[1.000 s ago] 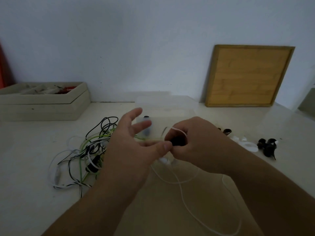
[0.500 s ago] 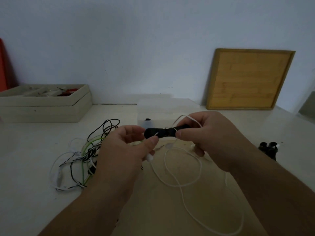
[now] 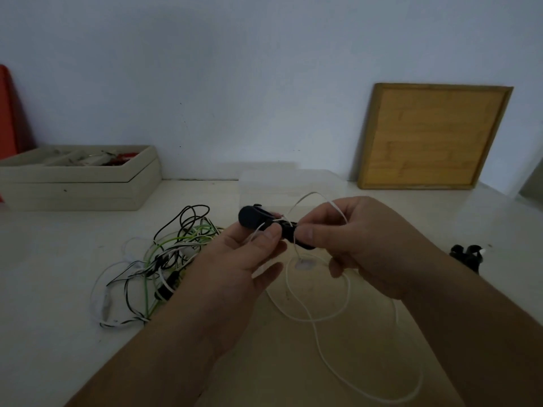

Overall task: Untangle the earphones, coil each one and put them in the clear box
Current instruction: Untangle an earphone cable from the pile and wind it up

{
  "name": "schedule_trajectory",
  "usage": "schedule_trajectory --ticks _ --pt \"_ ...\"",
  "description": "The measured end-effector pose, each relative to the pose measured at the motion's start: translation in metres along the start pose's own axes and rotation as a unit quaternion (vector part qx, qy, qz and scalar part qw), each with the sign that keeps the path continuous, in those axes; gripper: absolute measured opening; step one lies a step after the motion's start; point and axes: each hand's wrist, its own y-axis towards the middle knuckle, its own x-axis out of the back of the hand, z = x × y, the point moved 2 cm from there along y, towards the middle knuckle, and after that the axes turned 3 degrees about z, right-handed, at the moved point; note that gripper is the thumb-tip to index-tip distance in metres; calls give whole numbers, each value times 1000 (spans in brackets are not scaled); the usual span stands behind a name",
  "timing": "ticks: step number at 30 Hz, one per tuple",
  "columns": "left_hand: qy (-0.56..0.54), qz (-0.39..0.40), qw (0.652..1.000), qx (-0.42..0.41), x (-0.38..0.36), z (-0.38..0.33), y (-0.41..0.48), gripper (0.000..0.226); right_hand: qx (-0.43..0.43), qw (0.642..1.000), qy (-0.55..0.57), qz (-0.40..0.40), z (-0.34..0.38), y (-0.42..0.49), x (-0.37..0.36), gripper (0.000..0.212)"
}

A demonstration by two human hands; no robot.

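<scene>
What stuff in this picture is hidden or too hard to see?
All in the head view:
- black thing: right end covered by the left hand and right hand pinching it; what it is stays unclear.
- white cable: one stretch runs behind the right forearm.
- clear box: contents hidden by the hands and dimness.
- beige tray: contents too small.
- red object: cut off by the left edge.

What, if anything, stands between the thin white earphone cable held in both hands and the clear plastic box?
Nothing visible: the clear plastic box sits directly behind the left hand and right hand, which hold the thin white earphone cable.
</scene>
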Motion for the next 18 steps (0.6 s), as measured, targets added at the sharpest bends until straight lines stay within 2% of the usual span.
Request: schedule_trajectory --ticks 3,5,9,13,18 --pt "2 -1 1000 2 -1 -2 1 32 -17 998 -4 -54 1 -1 9 30" --pt "-9 -1 1000 7 -5 -3 -1 33 -29 993 51 -100 1 0 16 39" --pt "2 18 1000 6 -11 -3 -3 39 -53 965 215 -137 1 6 29 46" --pt "17 12 1000 -5 -5 -1 0 41 -45 948 269 -164 0 8 42 49" --pt "45 13 999 -2 -2 1 2 23 -30 911 350 -215 -2 8 56 54"
